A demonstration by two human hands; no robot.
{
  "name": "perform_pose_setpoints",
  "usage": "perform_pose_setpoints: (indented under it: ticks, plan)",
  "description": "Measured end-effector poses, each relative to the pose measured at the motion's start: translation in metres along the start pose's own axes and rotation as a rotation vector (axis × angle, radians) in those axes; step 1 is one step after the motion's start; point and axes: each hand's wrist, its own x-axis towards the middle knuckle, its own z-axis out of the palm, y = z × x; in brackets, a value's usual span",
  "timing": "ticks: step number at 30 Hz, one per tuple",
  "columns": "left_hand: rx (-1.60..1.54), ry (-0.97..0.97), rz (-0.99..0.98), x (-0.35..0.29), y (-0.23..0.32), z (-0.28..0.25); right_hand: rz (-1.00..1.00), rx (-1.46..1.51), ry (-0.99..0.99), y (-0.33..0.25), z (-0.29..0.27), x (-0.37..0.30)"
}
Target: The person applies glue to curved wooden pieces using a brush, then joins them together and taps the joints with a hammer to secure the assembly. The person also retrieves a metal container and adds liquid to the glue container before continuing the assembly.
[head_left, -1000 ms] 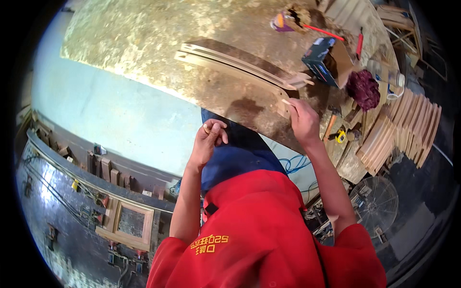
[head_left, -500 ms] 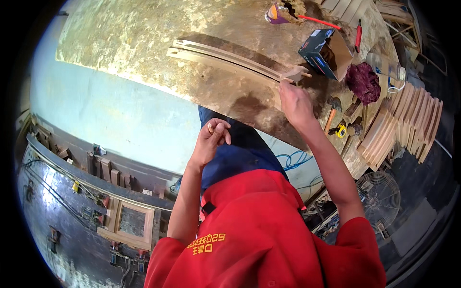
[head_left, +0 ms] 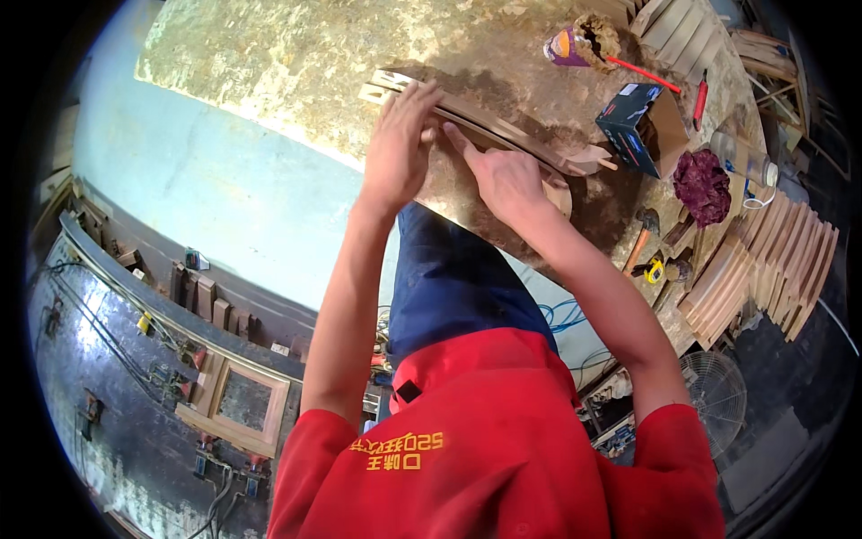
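Observation:
Long, slim, slightly curved wooden pieces (head_left: 509, 135) lie side by side on the worn workbench (head_left: 260, 67), with slots at their left end. A short dowel (head_left: 609, 164) sticks out at their right end. Across their left part lies my left hand (head_left: 398, 157), its fingers over the top and thumb on the near side, closed around the wood; the fingertips are slightly blurred. My right hand (head_left: 509, 184) is just beside it, index finger stretched out to the near edge of the wood and the other fingers bent under. Whether a small thing sits under either palm is hidden.
To the right stand an open dark box (head_left: 633, 126), a purple cup (head_left: 567, 47), a crumpled maroon cloth (head_left: 702, 187) and a clear bottle (head_left: 738, 157). A hammer (head_left: 641, 238) and yellow tape measure (head_left: 654, 268) lie nearer. Stacked wooden slats (head_left: 777, 260) sit at far right.
My left hand has come up from in front of my body onto the wood. My right hand has left the right end and slid left along the pieces. The whole view has shifted slightly.

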Motion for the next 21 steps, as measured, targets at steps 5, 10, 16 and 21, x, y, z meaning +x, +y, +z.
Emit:
perform_pose_setpoints:
  ticks: [5, 10, 16, 21]
  plan:
    - [0.077, -0.101, 0.028, 0.012, -0.029, -0.007, 0.153, -0.054, -0.197, 0.023, 0.003, -0.038]
    - [-0.228, -0.108, -0.025, 0.013, -0.043, -0.014, 0.125, 0.037, -0.129, 0.003, -0.024, -0.033]
    - [-0.238, -0.177, -0.033, 0.022, -0.046, -0.014, 0.114, 0.196, 0.030, -0.013, 0.012, -0.003]
    - [-0.305, -0.087, -0.094, 0.014, -0.031, -0.017, 0.304, 0.468, -0.091, 0.006, 0.033, -0.115]
